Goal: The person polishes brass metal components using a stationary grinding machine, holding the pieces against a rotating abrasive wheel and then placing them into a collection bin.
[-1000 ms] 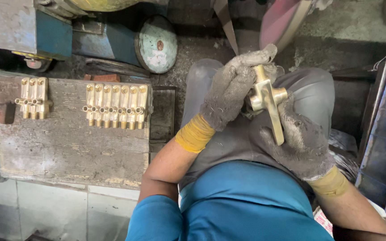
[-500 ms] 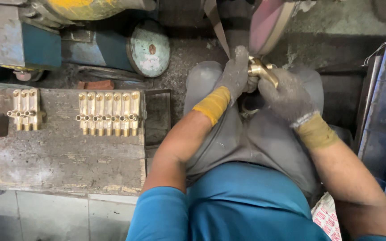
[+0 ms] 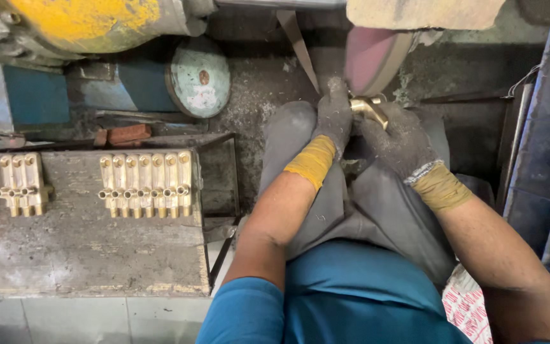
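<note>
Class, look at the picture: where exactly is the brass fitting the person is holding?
In the head view, upper right of centre: the brass fitting sits between the gloved left hand and right hand, against the lower edge of the pink wheel.

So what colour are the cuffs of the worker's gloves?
Mustard yellow cuffs on grey gloves, seen plainly in the head view.

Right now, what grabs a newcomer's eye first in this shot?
Top centre, both gloved hands, left hand and right hand, press a brass fitting against the pink buffing wheel. At left, two rows of matching brass fittings lie on a grey worn block.
</note>
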